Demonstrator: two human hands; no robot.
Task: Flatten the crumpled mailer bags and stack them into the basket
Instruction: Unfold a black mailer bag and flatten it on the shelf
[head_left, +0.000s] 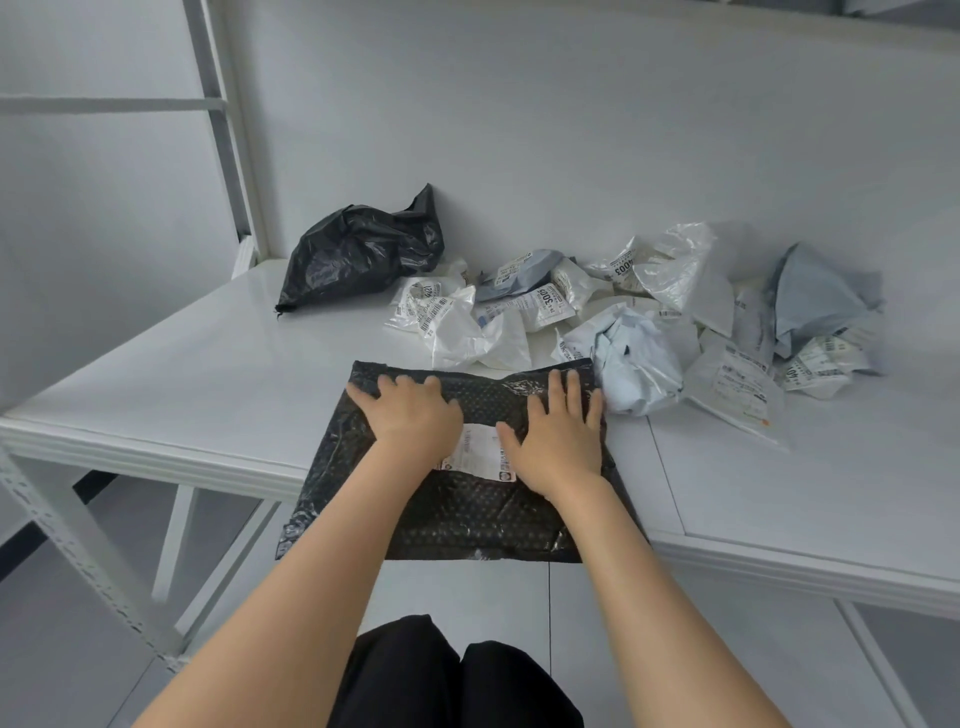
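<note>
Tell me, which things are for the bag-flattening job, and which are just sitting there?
For the job:
black dotted mailer, pressed by the left hand and right hand
pile of crumpled white and grey mailers
crumpled black bag

Just there:
white table
metal rack frame

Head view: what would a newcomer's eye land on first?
The left hand and right hand press flat on a black dotted mailer that overhangs the table edge. Behind it lies a heap of crumpled pale mailers, with one crumpled black bag at the back left.
</note>
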